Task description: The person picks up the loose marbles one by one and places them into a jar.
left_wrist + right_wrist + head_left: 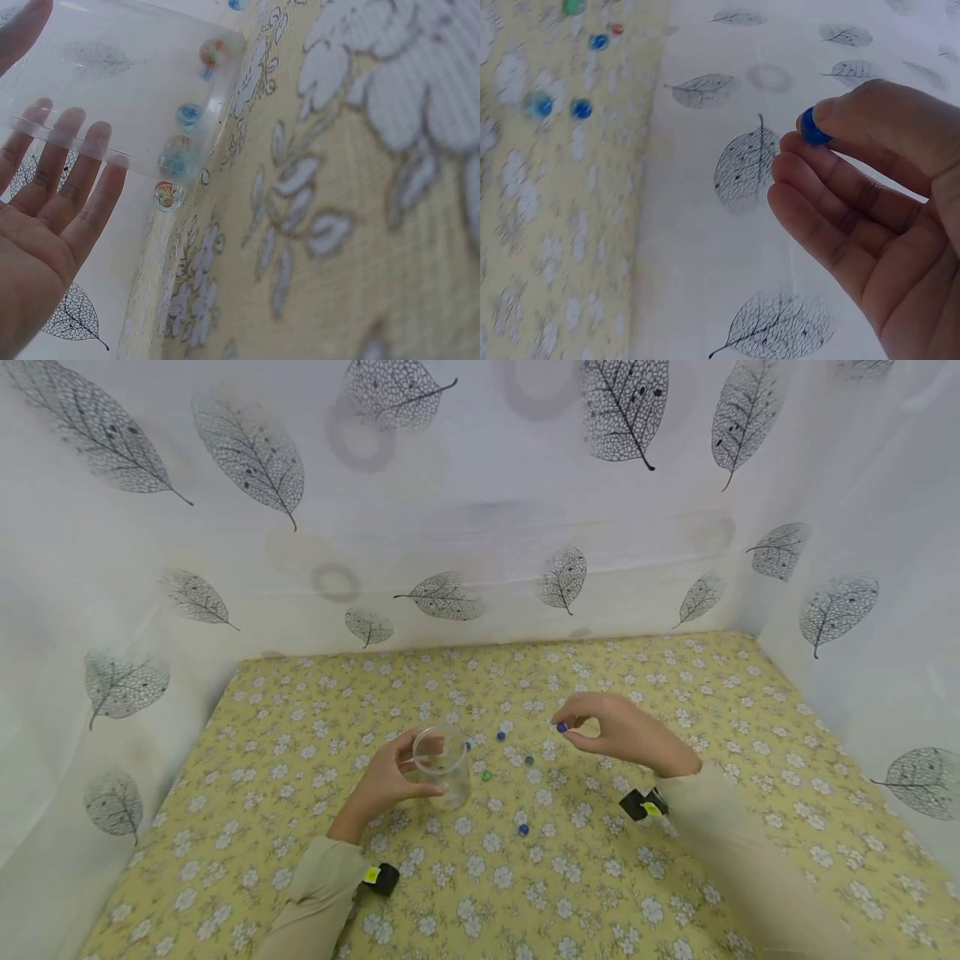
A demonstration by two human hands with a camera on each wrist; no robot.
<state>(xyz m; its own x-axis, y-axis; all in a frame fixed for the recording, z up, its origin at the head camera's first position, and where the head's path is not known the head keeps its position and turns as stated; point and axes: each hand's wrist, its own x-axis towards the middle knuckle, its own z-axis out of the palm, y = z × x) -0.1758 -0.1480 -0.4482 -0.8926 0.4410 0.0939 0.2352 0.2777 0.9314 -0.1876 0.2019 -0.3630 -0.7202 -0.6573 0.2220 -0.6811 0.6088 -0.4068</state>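
My left hand point(384, 779) holds a clear cup point(452, 787) upright on the cloth, thumb on the near side and fingers around the far side. In the left wrist view, several marbles point(187, 115) show through the cup's wall near its base, and a swirled marble point(166, 196) appears just past its edge. To the right, my right hand point(626, 732) is raised over the cloth and pinches a blue marble point(815, 130) between thumb and fingertips. Loose on the cloth between the hands lie a green marble point(487, 775), a dark marble point(529, 760) and blue marbles point(501, 736).
A yellow floral cloth point(300, 718) covers the table. White leaf-printed curtains point(480, 510) stand along its back and both sides. Another blue marble point(523, 830) lies nearer the front, to the right of the cup.
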